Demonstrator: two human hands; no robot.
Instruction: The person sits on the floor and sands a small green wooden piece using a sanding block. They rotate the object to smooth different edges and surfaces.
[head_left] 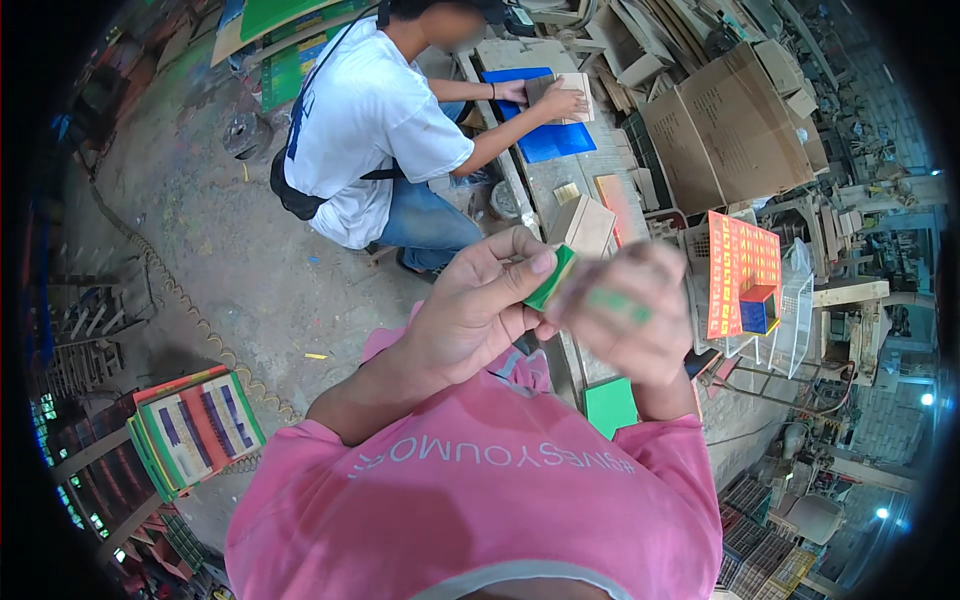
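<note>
My left hand (475, 305) is raised in front of my chest and pinches a small flat green piece (551, 278) with a dark edge between thumb and fingers. My right hand (630, 320) is right beside it, blurred by motion, its fingers curled. A green smear (620, 304) shows on its fingers; I cannot tell whether that is a second piece held there. Below my hands a green square board (610, 405) lies on the bench.
A person in a white shirt (365, 110) crouches ahead, both hands on a wooden board (562, 97) over a blue sheet (548, 140). Cardboard boxes (730, 130) are stacked at right. An orange panel (742, 270) and coloured cube (758, 308) sit in a wire basket. Striped boards (195, 425) are stacked at left.
</note>
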